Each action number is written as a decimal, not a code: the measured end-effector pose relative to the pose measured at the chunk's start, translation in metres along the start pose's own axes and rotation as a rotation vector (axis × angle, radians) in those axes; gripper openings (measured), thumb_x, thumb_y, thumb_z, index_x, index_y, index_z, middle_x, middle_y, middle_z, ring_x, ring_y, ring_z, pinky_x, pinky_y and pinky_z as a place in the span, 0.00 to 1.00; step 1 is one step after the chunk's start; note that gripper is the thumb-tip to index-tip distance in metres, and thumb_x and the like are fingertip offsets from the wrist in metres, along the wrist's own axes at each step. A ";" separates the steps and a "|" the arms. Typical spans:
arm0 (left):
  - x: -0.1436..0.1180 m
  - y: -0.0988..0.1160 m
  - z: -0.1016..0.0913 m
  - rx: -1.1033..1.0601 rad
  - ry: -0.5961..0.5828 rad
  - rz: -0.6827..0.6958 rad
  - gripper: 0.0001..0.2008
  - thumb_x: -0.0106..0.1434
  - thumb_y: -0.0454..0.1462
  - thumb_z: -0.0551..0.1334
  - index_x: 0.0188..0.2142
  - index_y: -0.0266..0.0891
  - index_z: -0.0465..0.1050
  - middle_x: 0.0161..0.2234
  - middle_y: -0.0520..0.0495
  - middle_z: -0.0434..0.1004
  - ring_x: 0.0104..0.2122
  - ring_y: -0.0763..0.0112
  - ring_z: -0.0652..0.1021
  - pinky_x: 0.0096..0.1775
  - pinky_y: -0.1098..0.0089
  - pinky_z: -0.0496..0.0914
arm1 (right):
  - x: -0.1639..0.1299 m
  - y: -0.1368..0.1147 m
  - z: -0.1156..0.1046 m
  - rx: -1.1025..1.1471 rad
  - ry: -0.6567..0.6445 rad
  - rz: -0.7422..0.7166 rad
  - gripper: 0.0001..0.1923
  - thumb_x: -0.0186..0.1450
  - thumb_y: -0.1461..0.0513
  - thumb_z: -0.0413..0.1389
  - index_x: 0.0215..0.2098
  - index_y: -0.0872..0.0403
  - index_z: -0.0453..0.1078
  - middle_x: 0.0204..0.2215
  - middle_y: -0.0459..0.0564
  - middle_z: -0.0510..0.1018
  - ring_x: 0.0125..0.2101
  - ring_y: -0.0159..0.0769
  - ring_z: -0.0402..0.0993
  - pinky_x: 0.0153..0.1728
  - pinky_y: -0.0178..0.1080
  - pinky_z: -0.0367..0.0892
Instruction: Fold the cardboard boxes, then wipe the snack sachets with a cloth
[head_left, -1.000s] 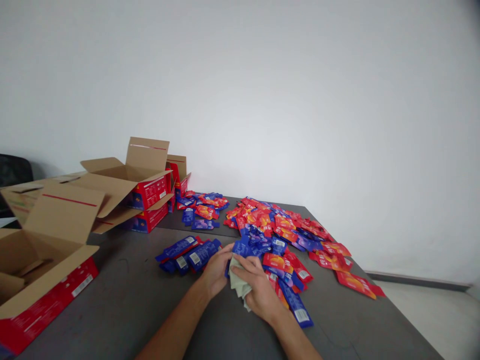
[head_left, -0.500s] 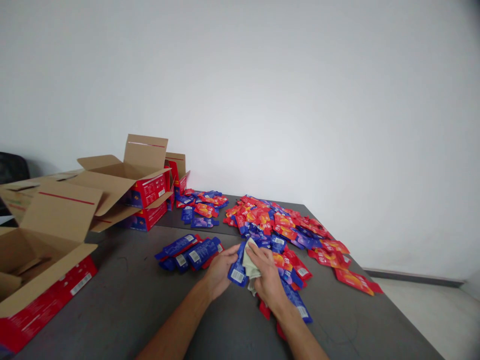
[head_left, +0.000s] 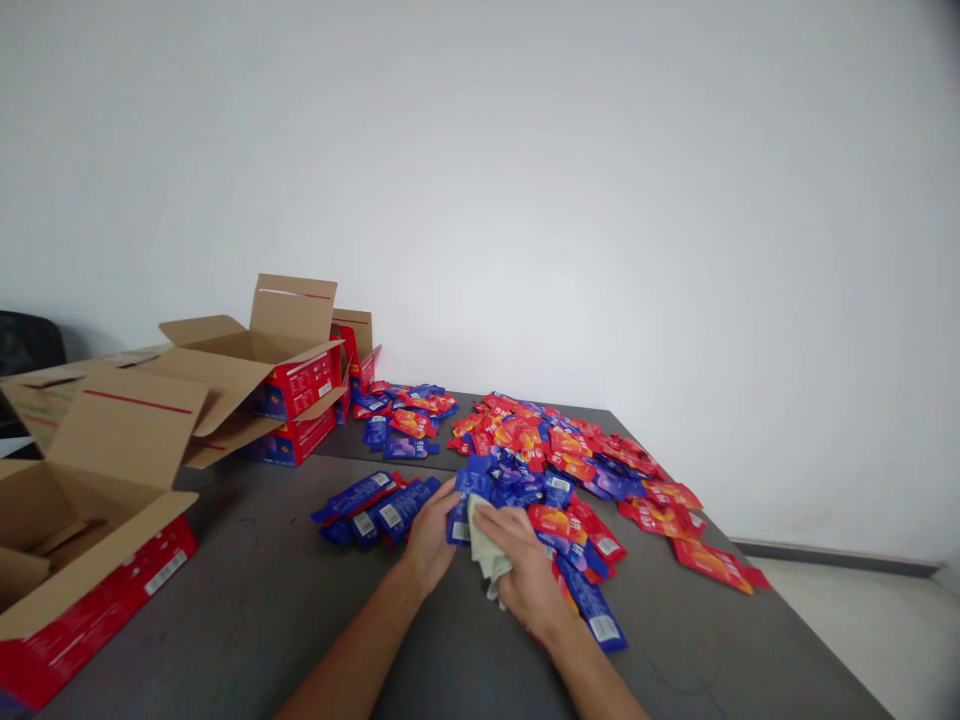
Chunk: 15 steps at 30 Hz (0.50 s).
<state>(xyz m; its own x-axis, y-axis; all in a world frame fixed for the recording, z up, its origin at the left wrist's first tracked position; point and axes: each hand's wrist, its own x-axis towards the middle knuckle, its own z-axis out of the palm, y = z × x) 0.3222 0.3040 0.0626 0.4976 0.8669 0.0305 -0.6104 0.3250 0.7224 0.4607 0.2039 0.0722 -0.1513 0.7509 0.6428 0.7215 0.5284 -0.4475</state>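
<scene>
Both hands [head_left: 480, 545] wipe a blue packet [head_left: 459, 515] with cloth [head_left: 486, 550].

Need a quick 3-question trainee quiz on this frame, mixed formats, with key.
1. True or false: the right hand holds a pale cloth.
2. What does the left hand touch? A) a blue packet B) a cardboard box C) nothing
3. Fill in: the big pile of packets is red and ____.

Key: 1 true; 2 A; 3 blue. The open boxes stand at the left of the grey table.
</scene>
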 end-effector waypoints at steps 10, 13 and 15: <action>-0.001 -0.008 -0.005 0.105 0.225 0.063 0.24 0.51 0.38 0.71 0.48 0.40 0.73 0.31 0.50 0.80 0.28 0.71 0.79 0.31 0.73 0.70 | -0.002 0.003 0.007 0.076 0.075 0.037 0.38 0.57 0.75 0.48 0.65 0.47 0.60 0.60 0.52 0.69 0.59 0.43 0.64 0.58 0.49 0.64; -0.003 -0.010 0.002 0.051 0.136 0.016 0.18 0.54 0.41 0.70 0.43 0.36 0.76 0.33 0.45 0.81 0.32 0.66 0.80 0.33 0.71 0.72 | -0.001 -0.001 0.015 0.059 0.025 -0.025 0.36 0.60 0.73 0.50 0.64 0.46 0.60 0.60 0.53 0.69 0.59 0.44 0.64 0.57 0.52 0.64; -0.004 -0.009 0.006 -0.034 0.097 -0.072 0.18 0.60 0.46 0.65 0.41 0.34 0.76 0.33 0.42 0.81 0.33 0.63 0.81 0.35 0.67 0.74 | -0.001 -0.003 0.018 0.036 0.006 -0.030 0.38 0.58 0.74 0.49 0.64 0.45 0.60 0.60 0.52 0.69 0.58 0.44 0.64 0.56 0.52 0.64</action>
<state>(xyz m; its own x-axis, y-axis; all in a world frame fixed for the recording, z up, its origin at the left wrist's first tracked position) 0.3292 0.2951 0.0599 0.4800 0.8728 -0.0888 -0.5966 0.3989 0.6963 0.4465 0.2085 0.0624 -0.1682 0.7322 0.6600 0.6920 0.5645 -0.4499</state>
